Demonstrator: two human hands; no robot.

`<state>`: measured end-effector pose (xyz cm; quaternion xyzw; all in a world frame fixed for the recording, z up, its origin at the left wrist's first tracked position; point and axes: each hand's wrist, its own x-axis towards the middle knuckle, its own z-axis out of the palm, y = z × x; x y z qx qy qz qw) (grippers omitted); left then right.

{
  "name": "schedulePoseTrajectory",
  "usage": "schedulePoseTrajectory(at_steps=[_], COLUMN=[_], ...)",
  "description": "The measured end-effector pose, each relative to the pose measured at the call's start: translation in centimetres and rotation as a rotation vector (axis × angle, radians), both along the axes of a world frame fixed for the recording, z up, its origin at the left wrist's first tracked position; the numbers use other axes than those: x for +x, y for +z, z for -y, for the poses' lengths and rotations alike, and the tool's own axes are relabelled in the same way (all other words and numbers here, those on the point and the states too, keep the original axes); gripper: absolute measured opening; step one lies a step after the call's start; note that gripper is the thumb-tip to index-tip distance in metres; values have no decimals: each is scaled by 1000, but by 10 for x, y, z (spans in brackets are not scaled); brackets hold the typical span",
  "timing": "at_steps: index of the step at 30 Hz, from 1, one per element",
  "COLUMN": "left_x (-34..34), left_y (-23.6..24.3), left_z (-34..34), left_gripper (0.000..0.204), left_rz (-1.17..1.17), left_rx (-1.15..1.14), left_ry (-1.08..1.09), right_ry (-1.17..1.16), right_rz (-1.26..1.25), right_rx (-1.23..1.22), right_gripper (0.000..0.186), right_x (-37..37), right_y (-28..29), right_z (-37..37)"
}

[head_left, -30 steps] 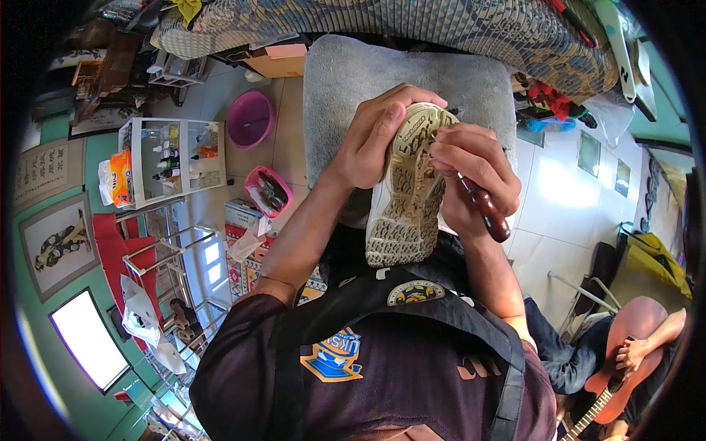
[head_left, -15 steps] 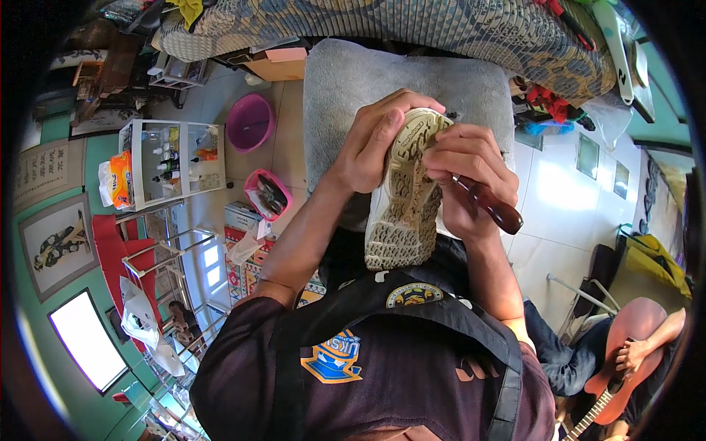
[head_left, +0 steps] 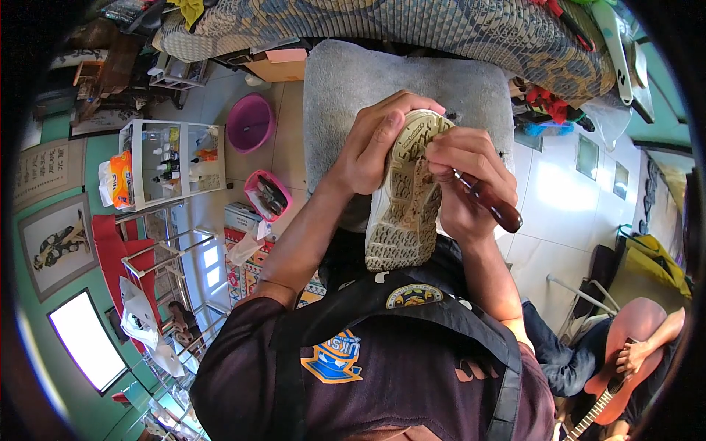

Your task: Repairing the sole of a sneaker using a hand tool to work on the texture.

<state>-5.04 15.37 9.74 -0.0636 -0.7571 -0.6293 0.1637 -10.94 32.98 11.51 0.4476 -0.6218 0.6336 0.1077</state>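
Observation:
A pale, cream-soled shoe (head_left: 401, 220) is held upright, sole toward me, over the grey padded surface (head_left: 342, 81) and my lap. My left hand (head_left: 375, 147) grips the shoe's upper left end, its thumb along the edge. My right hand (head_left: 474, 184) is closed on a tool with a dark reddish wooden handle (head_left: 500, 209); its fingertips press at the upper middle of the sole, and the tool's tip there is too small to make out.
A white shelf unit with bottles (head_left: 173, 162), a purple basin (head_left: 250, 125) and a pink container (head_left: 265, 195) stand at left. A patterned bundle (head_left: 382, 18) lies beyond the pad. At lower right another person's hand (head_left: 629, 356) is on an acoustic guitar (head_left: 625, 323).
Since a second ago the shoe and both hands have shifted slightly toward me. The tool's handle end has swung a little rightward and up, and my right fingertips have moved slightly on the sole.

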Motion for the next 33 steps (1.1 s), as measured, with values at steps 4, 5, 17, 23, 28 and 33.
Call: schedulePoseTrajectory(at_steps=[4, 5, 17, 23, 28, 33], left_x=[0, 0, 0, 0, 0, 0], left_y=[-1, -1, 1, 2, 1, -1], left_z=[0, 0, 1, 2, 2, 3], left_gripper=[68, 68, 61, 68, 67, 67], left_rz=[12, 16, -31, -6, -1, -2], left_rx=[30, 29, 29, 5, 6, 6], left_ry=[-9, -10, -15, -7, -11, -5], right_ry=[9, 6, 49, 77, -4, 50], right_rz=[39, 61, 108, 92, 91, 68], right_rx=[-9, -31, -50, -27, 2, 25], right_gripper=[19, 26, 25, 21, 15, 14], right_x=[1, 1, 0, -4, -10, -14], right_y=[-4, -5, -3, -2, 1, 2], right_z=[2, 2, 1, 1, 1, -1])
